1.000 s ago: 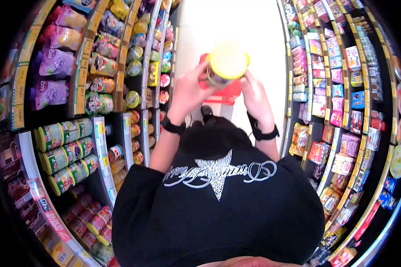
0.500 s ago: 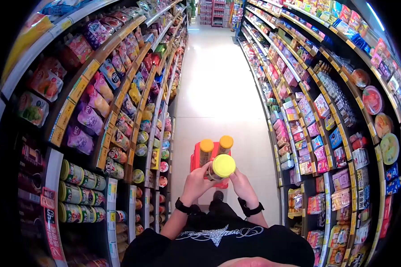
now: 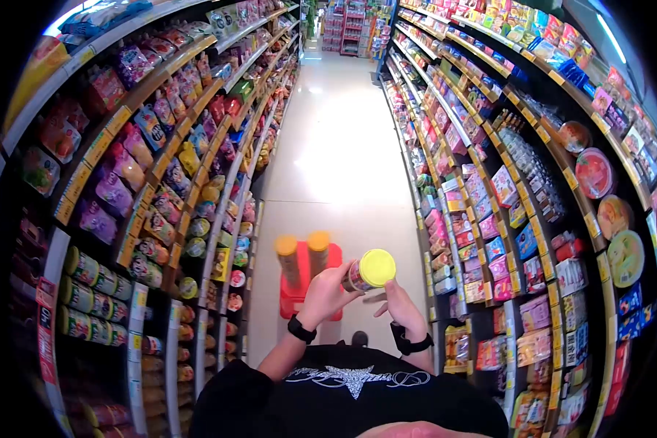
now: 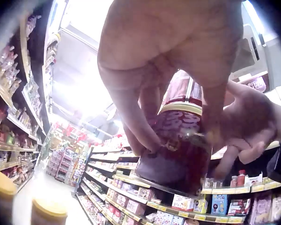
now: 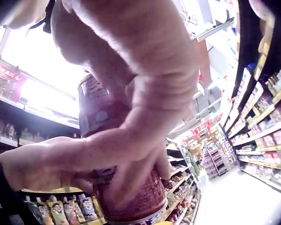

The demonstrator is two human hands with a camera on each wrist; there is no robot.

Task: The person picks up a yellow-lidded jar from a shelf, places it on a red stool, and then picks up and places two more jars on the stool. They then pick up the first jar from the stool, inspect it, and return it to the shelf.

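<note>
A jar with a yellow lid [image 3: 377, 268] and a dark red, patterned body [image 4: 178, 140] is held tilted in front of the torso. My left hand [image 3: 326, 293] grips its side, fingers curled round it, also in the left wrist view [image 4: 171, 51]. At the jar's near right side is my right hand [image 3: 404, 309], one finger against it near the lid and the others loosely extended below. The right wrist view shows the right hand [image 5: 140, 56] large in front of the jar [image 5: 103, 110], hiding part of it.
A red basket or cart [image 3: 331, 257] stands on the floor to the left, with two orange-lidded containers [image 3: 287, 246] [image 3: 318, 241] upright at it. Stocked shelves line both sides of the aisle. A pink display rack [image 3: 342, 29] stands at the far end.
The jar and both hands have moved right relative to the red basket. My right fingers have loosened and spread from the jar. The view has lifted along the aisle since the earliest frame.
</note>
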